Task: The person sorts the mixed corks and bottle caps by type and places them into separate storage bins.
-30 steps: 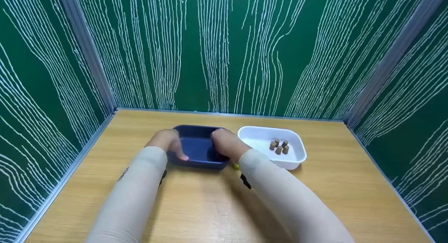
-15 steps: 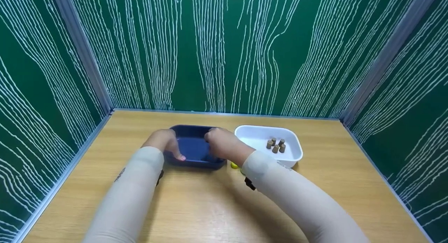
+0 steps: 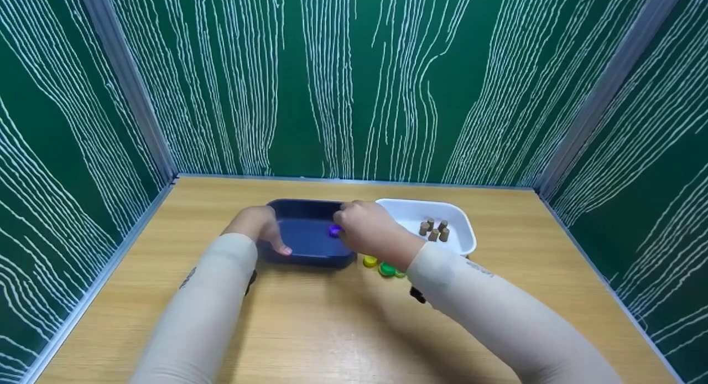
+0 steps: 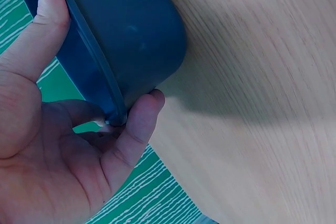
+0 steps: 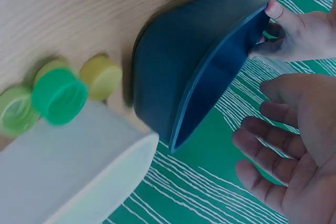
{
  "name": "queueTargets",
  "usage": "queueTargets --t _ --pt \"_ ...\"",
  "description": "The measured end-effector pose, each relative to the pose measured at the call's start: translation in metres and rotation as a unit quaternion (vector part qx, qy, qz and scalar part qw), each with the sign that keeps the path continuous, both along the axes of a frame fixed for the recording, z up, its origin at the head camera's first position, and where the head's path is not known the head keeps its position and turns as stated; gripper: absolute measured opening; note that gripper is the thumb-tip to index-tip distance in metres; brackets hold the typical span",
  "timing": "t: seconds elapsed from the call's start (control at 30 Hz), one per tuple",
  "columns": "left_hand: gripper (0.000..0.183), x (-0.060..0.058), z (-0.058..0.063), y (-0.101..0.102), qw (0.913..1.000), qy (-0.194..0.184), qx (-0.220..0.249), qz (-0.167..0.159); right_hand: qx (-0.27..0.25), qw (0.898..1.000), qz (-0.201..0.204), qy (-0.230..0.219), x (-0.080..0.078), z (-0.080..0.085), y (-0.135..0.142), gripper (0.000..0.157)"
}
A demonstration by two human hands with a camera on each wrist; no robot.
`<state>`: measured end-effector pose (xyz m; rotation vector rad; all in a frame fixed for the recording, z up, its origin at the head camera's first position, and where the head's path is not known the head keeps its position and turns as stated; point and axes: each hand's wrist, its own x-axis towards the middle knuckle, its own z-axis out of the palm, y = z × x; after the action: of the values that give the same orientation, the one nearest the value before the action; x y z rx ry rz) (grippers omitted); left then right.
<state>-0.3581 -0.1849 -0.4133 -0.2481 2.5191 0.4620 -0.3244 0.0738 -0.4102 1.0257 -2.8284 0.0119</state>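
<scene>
My left hand [image 3: 259, 229] holds the left end of a dark blue plastic tub [image 3: 310, 259]. In the left wrist view its thumb lies over the rim and its fingers [image 4: 137, 127] curl round the corner. A purple bottle cap [image 3: 334, 231] lies inside the tub near its right end. Over that end is my right hand [image 3: 373, 229], close to the cap. The right wrist view shows the right hand's fingers [image 5: 270, 142] relaxed and spread, with nothing held. Yellow [image 3: 370, 261], green [image 3: 386, 269] and light green [image 3: 400, 274] bottle caps sit on the table below that hand.
A white plastic tub [image 3: 463, 223] stands just right of the blue one, with several brown corks [image 3: 435, 234] inside. Both stand on a wooden table [image 3: 332, 328]. Green walls [image 3: 475, 85] with white wavy lines enclose the table at the back and sides.
My right hand has drawn back to the right out of the blue tub, and the purple cap now shows there. The caps on the table have come into view. The left hand keeps its hold.
</scene>
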Motion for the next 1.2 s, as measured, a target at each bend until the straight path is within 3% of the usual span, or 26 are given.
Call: queueTargets --t 0.23,0.53,0.9,0.97,1.2 --pt "0.122 0.002 0.001 0.001 0.9999 0.002 0.008 0.007 -0.013 0.999 0.019 0.047 0.007 -0.004 0.037 0.012" --pt "0.118 0.001 -0.001 -0.001 1.0 0.003 -0.002 0.001 -0.029 1.0 -0.006 -0.006 0.011 -0.013 0.075 0.02" --pt "0.119 0.0 -0.004 0.0 0.9999 0.003 0.0 0.014 -0.031 0.998 -0.052 -0.018 0.024 -0.024 0.106 0.033" --pt "0.119 0.0 -0.003 0.0 0.9998 0.004 0.004 0.021 -0.036 0.998 -0.039 -0.015 0.026 -0.028 0.109 0.033" --pt "0.12 0.002 -0.001 0.001 0.9997 -0.001 0.008 0.021 -0.038 0.997 0.065 0.021 0.032 -0.05 0.113 0.026"
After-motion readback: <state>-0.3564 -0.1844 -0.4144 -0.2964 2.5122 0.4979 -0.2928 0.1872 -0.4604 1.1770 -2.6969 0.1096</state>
